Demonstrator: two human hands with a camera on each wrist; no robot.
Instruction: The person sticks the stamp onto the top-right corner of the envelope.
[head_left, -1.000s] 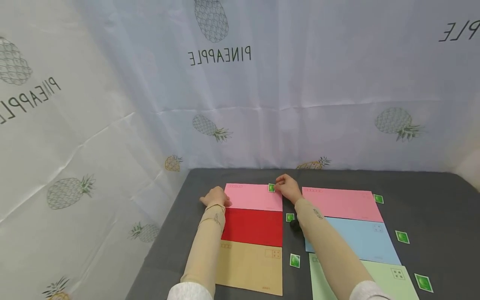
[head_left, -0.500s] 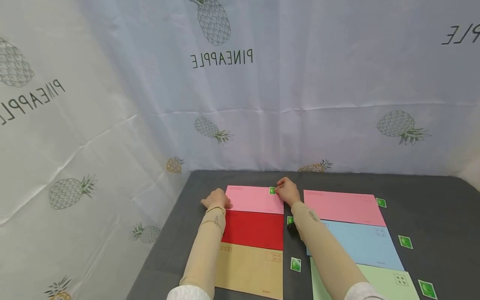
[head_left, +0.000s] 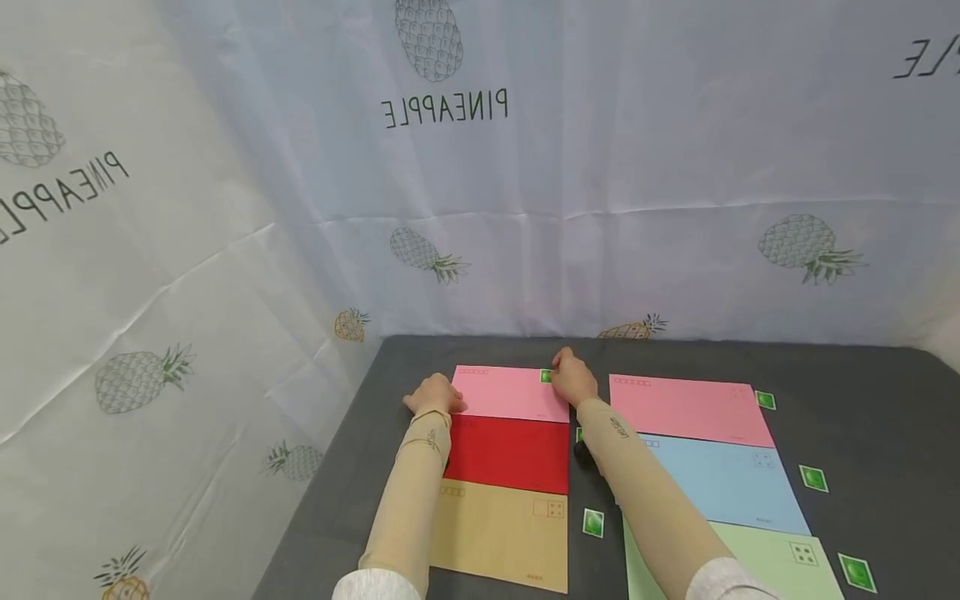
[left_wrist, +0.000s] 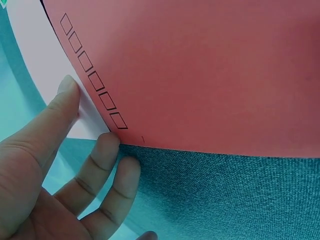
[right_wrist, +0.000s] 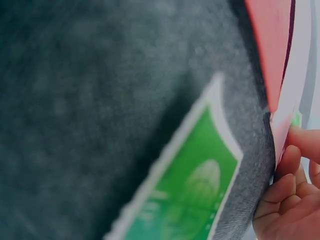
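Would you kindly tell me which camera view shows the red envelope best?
The head view: it shows nearly all of the red envelope, only the left end partly behind the left arm. The left wrist view gives one cropped end with printed boxes; the right wrist view, just a sliver.

Left of the red envelope (head_left: pixel 510 454), bare worktop (head_left: pixel 356 467) leaves room beyond the left sleeve (head_left: pixel 408 492), while on its right 1 green stamp (head_left: pixel 579 433) and the right sleeve (head_left: pixel 637 471) obstruct the narrow gap.

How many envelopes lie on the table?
6. Left column, far to near: pink envelope, red, tan. Right column: second pink envelope, blue, green. The right forearm partly covers the last two; any underneath would be hidden.
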